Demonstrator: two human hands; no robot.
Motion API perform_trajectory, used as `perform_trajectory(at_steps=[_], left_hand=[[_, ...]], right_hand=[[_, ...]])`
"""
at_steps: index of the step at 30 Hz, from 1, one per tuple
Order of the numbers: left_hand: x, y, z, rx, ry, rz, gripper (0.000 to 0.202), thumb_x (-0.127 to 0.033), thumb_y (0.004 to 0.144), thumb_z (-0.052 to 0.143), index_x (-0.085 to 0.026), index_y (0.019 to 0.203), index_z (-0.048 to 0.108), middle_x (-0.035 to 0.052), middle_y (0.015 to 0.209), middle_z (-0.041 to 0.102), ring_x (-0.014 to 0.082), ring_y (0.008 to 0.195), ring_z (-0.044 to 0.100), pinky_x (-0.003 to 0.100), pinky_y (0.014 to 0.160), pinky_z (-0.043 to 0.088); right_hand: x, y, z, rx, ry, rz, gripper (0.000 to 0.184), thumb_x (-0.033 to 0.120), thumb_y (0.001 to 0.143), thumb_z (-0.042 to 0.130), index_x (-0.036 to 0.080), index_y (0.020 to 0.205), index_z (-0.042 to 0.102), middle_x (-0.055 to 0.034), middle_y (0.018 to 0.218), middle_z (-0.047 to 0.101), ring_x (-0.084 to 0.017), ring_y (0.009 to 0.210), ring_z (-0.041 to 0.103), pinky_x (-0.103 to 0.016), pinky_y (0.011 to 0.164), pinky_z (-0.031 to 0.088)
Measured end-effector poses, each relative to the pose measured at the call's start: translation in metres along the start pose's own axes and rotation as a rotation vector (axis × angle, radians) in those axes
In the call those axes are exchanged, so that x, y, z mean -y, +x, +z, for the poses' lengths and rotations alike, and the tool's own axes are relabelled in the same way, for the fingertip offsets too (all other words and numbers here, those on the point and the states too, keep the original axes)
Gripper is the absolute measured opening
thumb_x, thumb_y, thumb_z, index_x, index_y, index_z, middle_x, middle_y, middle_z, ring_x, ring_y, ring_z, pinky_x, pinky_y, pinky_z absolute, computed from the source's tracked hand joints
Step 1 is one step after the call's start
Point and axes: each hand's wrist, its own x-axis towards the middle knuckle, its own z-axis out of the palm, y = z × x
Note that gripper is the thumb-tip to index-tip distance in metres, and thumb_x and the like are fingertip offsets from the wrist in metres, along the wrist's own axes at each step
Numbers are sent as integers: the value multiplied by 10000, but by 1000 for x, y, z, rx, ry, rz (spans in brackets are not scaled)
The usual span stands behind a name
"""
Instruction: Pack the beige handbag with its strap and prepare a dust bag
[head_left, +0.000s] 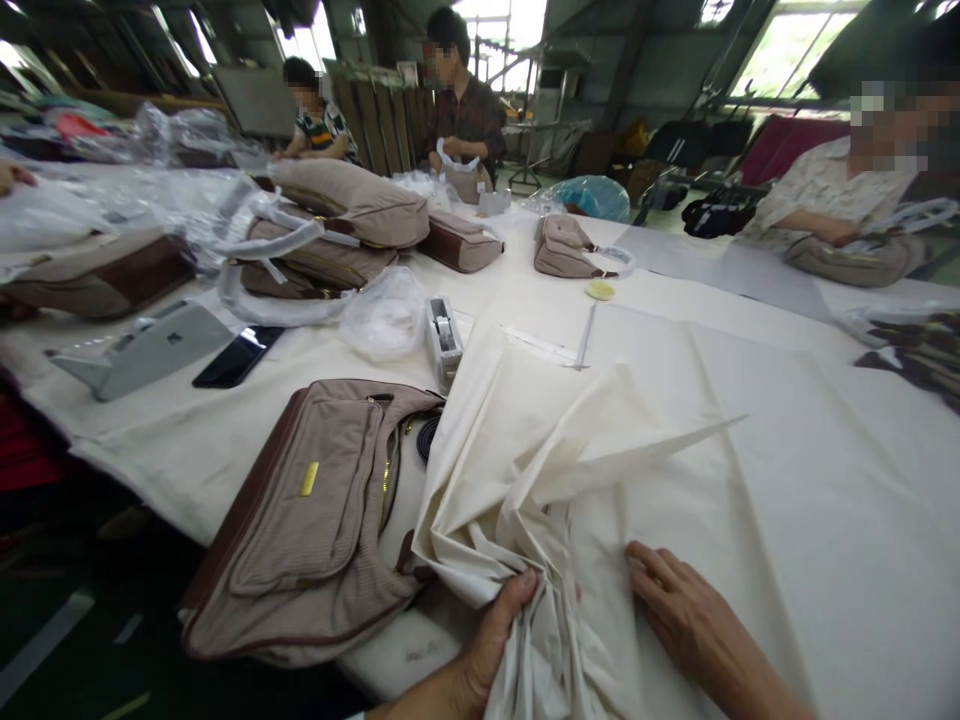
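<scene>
In the head view a crumpled cream paper sheet [555, 450] stands up in folds at the table's near edge. My left hand [499, 635] grips its gathered lower part, with the thumb on top and the other fingers hidden beneath the folds. To the right, my right hand [686, 610] rests on a flatter pale sheet [810, 520], its fingers stretched out and holding nothing. Left of the crumpled paper lies a beige corduroy shoulder bag [315, 510] with brown trim, a gold plate and an open zip. The paper hides part of the bag's strap.
A tape dispenser [444, 345], a black phone [238, 356] and a grey box [157, 345] stand beyond the bag. Stacked beige bags [352, 205] and clear plastic wrap [386, 310] lie farther left. A small bag [566, 248] sits at the back. Several people work around the table.
</scene>
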Motion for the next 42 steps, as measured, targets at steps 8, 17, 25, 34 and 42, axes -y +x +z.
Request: perform_trajectory(at_steps=[8, 17, 25, 34, 42], left_hand=[[4, 6, -3, 73, -30, -55, 615, -543, 628, 691, -87, 1040, 675, 104, 1148, 648, 326, 1315, 381, 389, 1079, 366], [0, 1, -1, 95, 19, -121, 757, -645, 535, 689, -120, 1080, 668, 127, 1067, 679, 376, 1229, 472, 456, 1001, 439], [9, 5, -7, 6, -127, -3, 576, -488, 618, 723, -115, 1053, 674, 76, 1201, 629, 331, 1282, 428, 388, 1059, 398], [10, 8, -13, 35, -120, -35, 517, -469, 663, 706, -132, 1056, 695, 53, 1174, 648, 304, 1273, 448, 355, 1074, 383], [6, 7, -27, 165, -180, -159, 589, -498, 804, 565, -32, 1160, 624, 131, 906, 726, 215, 817, 691, 274, 739, 532]], right_hand=[[12, 42, -14, 128, -122, -84, 601, 23, 781, 469, 252, 1326, 359, 12, 747, 619, -195, 577, 590, -322, 556, 346], [7, 47, -15, 218, -63, -80, 132, 98, 831, 503, 219, 874, 532, -2, 750, 614, -175, 573, 578, -306, 544, 340], [-1, 35, -11, 123, -130, -182, 145, 99, 856, 503, 174, 735, 530, -129, 1419, 402, -225, 861, 566, -374, 664, 447], [7, 53, -21, 180, -69, -176, 503, 75, 816, 554, 275, 1260, 429, -18, 916, 594, -216, 760, 567, -330, 597, 446], [-9, 38, -14, 77, 100, -64, 164, 76, 813, 462, 203, 888, 532, -102, 1009, 620, -245, 855, 613, -364, 670, 527]])
